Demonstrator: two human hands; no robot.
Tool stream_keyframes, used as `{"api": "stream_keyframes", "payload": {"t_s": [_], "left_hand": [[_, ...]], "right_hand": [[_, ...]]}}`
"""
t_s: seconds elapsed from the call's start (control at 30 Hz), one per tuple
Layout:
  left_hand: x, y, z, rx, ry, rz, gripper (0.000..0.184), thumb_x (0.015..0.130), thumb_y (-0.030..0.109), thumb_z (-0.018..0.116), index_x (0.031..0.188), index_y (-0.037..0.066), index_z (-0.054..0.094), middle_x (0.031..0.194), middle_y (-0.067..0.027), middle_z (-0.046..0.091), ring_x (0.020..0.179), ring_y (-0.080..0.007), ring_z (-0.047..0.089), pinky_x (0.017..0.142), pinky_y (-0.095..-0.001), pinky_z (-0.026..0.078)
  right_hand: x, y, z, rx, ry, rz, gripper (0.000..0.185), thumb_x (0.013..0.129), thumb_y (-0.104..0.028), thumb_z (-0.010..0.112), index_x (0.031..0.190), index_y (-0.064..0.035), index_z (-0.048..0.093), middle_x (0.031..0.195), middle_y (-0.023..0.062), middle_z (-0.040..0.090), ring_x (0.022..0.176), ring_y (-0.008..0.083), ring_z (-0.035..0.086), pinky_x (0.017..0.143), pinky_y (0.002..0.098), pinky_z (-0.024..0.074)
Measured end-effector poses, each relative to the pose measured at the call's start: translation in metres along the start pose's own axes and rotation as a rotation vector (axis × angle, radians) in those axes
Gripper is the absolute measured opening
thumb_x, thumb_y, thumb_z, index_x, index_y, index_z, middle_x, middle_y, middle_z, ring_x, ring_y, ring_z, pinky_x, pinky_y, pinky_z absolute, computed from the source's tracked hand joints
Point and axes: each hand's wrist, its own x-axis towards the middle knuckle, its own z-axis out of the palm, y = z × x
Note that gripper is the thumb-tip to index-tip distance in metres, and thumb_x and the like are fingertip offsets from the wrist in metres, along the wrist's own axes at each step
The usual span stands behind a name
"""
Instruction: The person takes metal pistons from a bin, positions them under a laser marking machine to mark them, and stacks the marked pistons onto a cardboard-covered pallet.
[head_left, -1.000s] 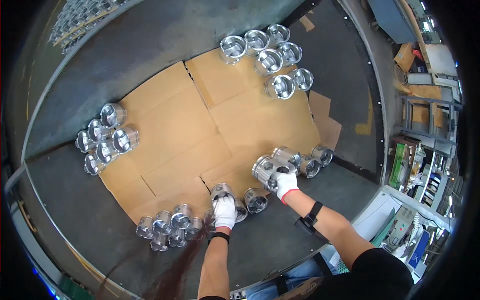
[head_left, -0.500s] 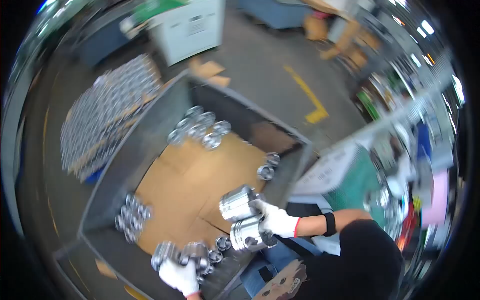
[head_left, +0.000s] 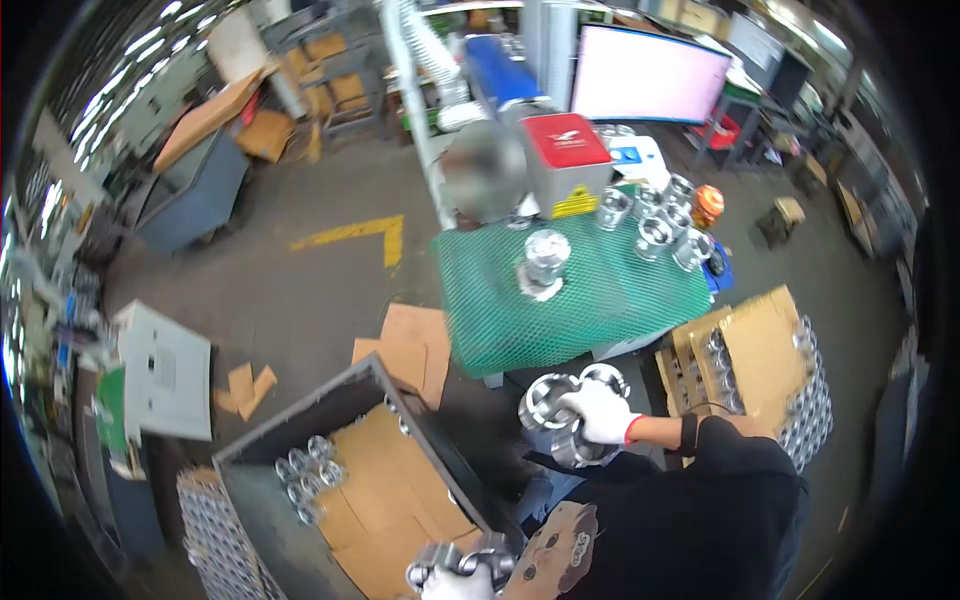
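Note:
My right hand [head_left: 600,412], in a white glove, is closed on a cluster of shiny metal pistons [head_left: 548,402] between the bin and the green-covered table. Their open ends show. Lower down, at the near edge of the bin, my gloved left hand [head_left: 460,583] grips a pair of pistons [head_left: 430,562]; the frame's bottom edge cuts this hand off. Several more pistons [head_left: 310,470] stand in a group on the cardboard floor [head_left: 385,480] of the grey metal bin [head_left: 290,425].
A green mesh mat [head_left: 590,310] covers the table, bearing a lone piston [head_left: 547,257], a piston group [head_left: 655,235] and a red-topped box [head_left: 565,145]. Stacked pistons with cardboard layers [head_left: 765,350] stand right; another stack [head_left: 220,540] stands left of the bin. A monitor [head_left: 650,75] is behind.
The view has swung right from the bin toward the table. My right hand has carried its pistons out past the bin's side. My left hand still holds its pair.

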Motion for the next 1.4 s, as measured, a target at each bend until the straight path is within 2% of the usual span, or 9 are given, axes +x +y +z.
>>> {"api": "stream_keyframes", "payload": {"t_s": [0.1, 0.13, 0.33, 0.5, 0.77, 0.97, 1.13, 1.2, 1.4], "left_hand": [[0.106, 0.084, -0.003, -0.173, -0.381, 0.086, 0.023, 0.078, 0.028, 0.065, 0.088, 0.007, 0.070, 0.094, -0.0124, 0.069, 0.095, -0.0320, 0.063, 0.073, -0.0445, 0.050], [0.118, 0.097, 0.024, -0.013, -0.576, 0.035, 0.042, 0.055, 0.035, 0.079, 0.080, 0.004, 0.067, 0.076, -0.0133, 0.067, 0.070, -0.0341, 0.064, 0.070, -0.0465, 0.049], [0.229, 0.257, 0.127, -0.419, -0.491, 0.779, 0.032, 0.058, 0.033, 0.075, 0.070, 0.007, 0.061, 0.069, -0.0117, 0.059, 0.066, -0.0314, 0.060, 0.061, -0.0456, 0.045], [0.271, 0.376, 0.208, -0.469, -0.605, 0.984, 0.029, 0.066, 0.028, 0.073, 0.086, 0.008, 0.064, 0.081, -0.0110, 0.063, 0.083, -0.0296, 0.061, 0.075, -0.0441, 0.044], [0.294, 0.456, 0.333, -0.225, -0.650, 1.134, 0.029, 0.073, 0.021, 0.067, 0.100, 0.010, 0.066, 0.091, -0.0108, 0.064, 0.093, -0.0282, 0.060, 0.085, -0.0444, 0.040], [0.306, 0.481, 0.371, -0.363, -0.559, 1.224, 0.022, 0.080, 0.016, 0.059, 0.101, 0.012, 0.066, 0.091, -0.0090, 0.065, 0.091, -0.0271, 0.061, 0.080, -0.0431, 0.042], [0.304, 0.459, 0.311, -0.367, -0.444, 1.203, 0.049, 0.079, 0.019, 0.066, 0.127, 0.011, 0.059, 0.123, -0.0107, 0.061, 0.115, -0.0269, 0.056, 0.088, -0.0409, 0.044], [0.318, 0.429, 0.253, -0.442, -0.669, 1.099, 0.056, 0.076, 0.023, 0.071, 0.129, 0.010, 0.057, 0.128, -0.0110, 0.059, 0.117, -0.0272, 0.056, 0.091, -0.0423, 0.045], [0.256, 0.233, 0.211, -0.430, -0.615, 0.508, 0.045, 0.078, 0.028, 0.073, 0.115, 0.005, 0.066, 0.108, -0.0141, 0.070, 0.100, -0.0308, 0.067, 0.092, -0.0442, 0.050]], "right_hand": [[-0.004, 0.069, -0.016, 0.009, 0.156, 0.135, 0.039, 0.074, -0.004, 0.061, 0.110, -0.0164, 0.068, 0.095, 0.0199, 0.067, 0.094, 0.0399, 0.064, 0.081, 0.0487, 0.0504], [-0.008, 0.081, -0.031, -0.001, 0.206, 0.206, 0.039, 0.073, -0.003, 0.061, 0.109, -0.0166, 0.069, 0.092, 0.0189, 0.068, 0.092, 0.0391, 0.065, 0.080, 0.0486, 0.0507], [0.006, 0.195, -0.075, -0.046, 0.406, 0.348, 0.033, 0.072, -0.005, 0.061, 0.103, -0.0156, 0.069, 0.085, 0.0196, 0.065, 0.085, 0.0390, 0.063, 0.074, 0.0488, 0.0484], [0.038, 0.259, -0.116, -0.113, 0.427, 0.370, 0.031, 0.074, -0.008, 0.061, 0.103, -0.0144, 0.069, 0.089, 0.0226, 0.058, 0.086, 0.0404, 0.059, 0.073, 0.0488, 0.0467], [0.067, 0.306, -0.144, -0.227, 0.420, 0.217, 0.040, 0.073, -0.004, 0.061, 0.110, -0.0158, 0.066, 0.087, 0.0194, 0.057, 0.083, 0.0379, 0.059, 0.068, 0.0470, 0.0466], [0.059, 0.290, -0.154, -0.308, 0.550, 0.215, 0.047, 0.069, -0.005, 0.065, 0.115, -0.0156, 0.064, 0.106, 0.0168, 0.059, 0.099, 0.0361, 0.058, 0.086, 0.0466, 0.0457], [0.047, 0.276, -0.157, -0.421, 0.691, 0.154, 0.052, 0.065, -0.008, 0.068, 0.116, -0.0117, 0.062, 0.108, 0.0137, 0.059, 0.102, 0.0350, 0.057, 0.090, 0.0480, 0.0451], [0.027, 0.261, -0.146, -0.464, 0.592, 0.259, 0.051, 0.064, -0.012, 0.069, 0.114, -0.0139, 0.063, 0.098, 0.0108, 0.064, 0.091, 0.0316, 0.060, 0.083, 0.0449, 0.0458], [0.007, 0.220, -0.093, -0.287, 0.440, 0.395, 0.029, 0.067, -0.021, 0.069, 0.095, -0.0199, 0.074, 0.077, 0.0045, 0.068, 0.074, 0.0237, 0.063, 0.070, 0.0390, 0.0431]]}}
